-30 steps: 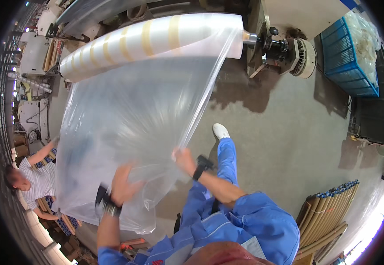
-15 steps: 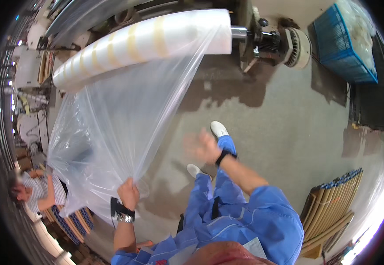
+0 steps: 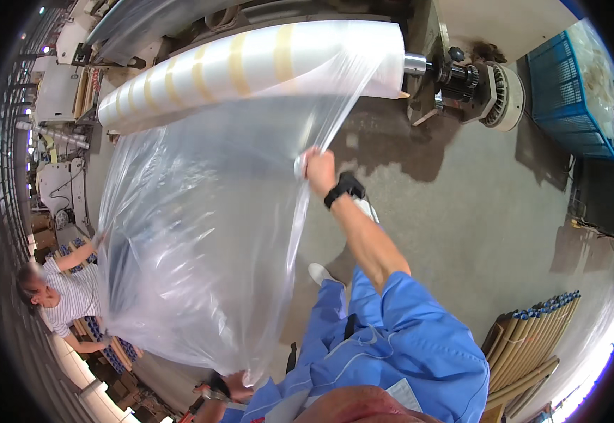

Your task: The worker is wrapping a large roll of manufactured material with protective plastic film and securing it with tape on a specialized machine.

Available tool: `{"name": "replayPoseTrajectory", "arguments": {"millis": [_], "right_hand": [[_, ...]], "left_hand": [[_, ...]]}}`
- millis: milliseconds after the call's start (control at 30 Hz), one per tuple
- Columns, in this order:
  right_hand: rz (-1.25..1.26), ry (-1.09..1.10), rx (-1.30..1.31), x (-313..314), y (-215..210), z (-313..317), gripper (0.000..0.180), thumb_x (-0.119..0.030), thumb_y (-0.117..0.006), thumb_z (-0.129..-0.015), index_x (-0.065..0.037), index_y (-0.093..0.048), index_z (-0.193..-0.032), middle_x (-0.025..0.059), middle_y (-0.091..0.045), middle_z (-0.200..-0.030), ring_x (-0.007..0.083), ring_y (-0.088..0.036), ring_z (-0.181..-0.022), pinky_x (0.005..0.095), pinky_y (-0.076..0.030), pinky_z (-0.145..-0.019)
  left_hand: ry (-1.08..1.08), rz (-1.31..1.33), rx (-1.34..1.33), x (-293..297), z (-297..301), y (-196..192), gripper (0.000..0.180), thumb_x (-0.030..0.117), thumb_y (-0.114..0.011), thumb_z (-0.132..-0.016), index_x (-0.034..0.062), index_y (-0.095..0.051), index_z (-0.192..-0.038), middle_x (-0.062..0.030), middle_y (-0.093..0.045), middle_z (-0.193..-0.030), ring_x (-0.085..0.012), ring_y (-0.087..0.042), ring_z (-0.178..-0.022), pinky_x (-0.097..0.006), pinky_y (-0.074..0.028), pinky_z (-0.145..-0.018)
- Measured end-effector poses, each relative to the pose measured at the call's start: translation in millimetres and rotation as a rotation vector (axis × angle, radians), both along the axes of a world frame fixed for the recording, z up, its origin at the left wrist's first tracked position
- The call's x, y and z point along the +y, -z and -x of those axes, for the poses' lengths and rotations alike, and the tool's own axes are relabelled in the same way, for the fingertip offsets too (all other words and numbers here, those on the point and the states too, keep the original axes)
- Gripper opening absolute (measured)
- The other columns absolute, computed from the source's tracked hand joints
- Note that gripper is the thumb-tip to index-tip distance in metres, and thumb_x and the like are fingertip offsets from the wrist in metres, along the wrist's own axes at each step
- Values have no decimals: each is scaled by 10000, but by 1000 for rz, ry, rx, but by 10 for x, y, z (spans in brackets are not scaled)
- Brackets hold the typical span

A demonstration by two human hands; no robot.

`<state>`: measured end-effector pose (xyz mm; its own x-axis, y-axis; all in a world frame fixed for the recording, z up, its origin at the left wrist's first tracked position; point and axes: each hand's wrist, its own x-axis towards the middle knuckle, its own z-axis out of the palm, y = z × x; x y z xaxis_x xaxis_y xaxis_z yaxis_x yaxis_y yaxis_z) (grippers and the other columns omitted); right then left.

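A wide sheet of clear plastic film (image 3: 201, 233) hangs off a large white roll (image 3: 335, 60) with yellowish bands, mounted on a metal shaft (image 3: 415, 64). My right hand (image 3: 319, 171) is closed on the sheet's right edge, a little below the roll. Low in the view, close to my body, my left hand (image 3: 238, 385) grips the film's near end, its fingers partly hidden. Between my hands the right edge runs fairly straight. At the far left a co-worker in a striped shirt (image 3: 74, 292) has both hands at the film's left edge.
A blue plastic crate (image 3: 568, 92) holding clear film stands at the upper right, beyond the shaft's round end piece (image 3: 508, 96). Cardboard tubes (image 3: 536, 331) lie stacked at the lower right. More tubes (image 3: 113, 352) are near the co-worker. Grey floor (image 3: 448, 233) spreads right of me.
My right hand has reached up and taken hold of the film's edge. My left hand has pulled its end down toward me. The sheet has spread wider, and the co-worker's arms have moved apart.
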<state>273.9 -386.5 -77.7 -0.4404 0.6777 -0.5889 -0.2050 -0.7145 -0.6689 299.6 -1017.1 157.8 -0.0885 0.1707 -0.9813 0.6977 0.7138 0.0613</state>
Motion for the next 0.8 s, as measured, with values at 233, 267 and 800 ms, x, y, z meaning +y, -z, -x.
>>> {"name": "replayPoseTrajectory", "arguments": {"millis": [233, 267, 800], "right_hand": [[100, -110, 44, -1748, -325, -1041, 145, -7, -433, -836, -92, -519, -755, -16, -495, -603, 87, -481, -489, 261, -363, -401], [154, -170, 38, -2090, -288, -1150, 138, -43, -463, -859, -88, -515, -740, -21, -485, -596, 79, -475, -497, 262, -364, -411], [844, -119, 680, -1456, 349, -2042, 798, -643, -397, -886, -37, -336, -1403, 185, -404, -1406, 363, -395, -1285, 571, -298, -1052]], "left_hand": [[100, -1073, 231, 4497, 923, 85, 839, 489, -733, -723, -28, -432, -1311, -265, -520, -1250, -399, -512, -1146, -447, -399, -982], [123, -1029, 175, 4890, 723, 261, 985, 533, -748, -678, -58, -346, -1356, -291, -467, -1298, -408, -465, -1205, -454, -387, -996], [-31, -935, 399, 2682, -79, 337, 100, 130, -566, -833, 102, -575, -738, -98, -555, -587, -323, -572, -517, -433, -433, -455]]}}
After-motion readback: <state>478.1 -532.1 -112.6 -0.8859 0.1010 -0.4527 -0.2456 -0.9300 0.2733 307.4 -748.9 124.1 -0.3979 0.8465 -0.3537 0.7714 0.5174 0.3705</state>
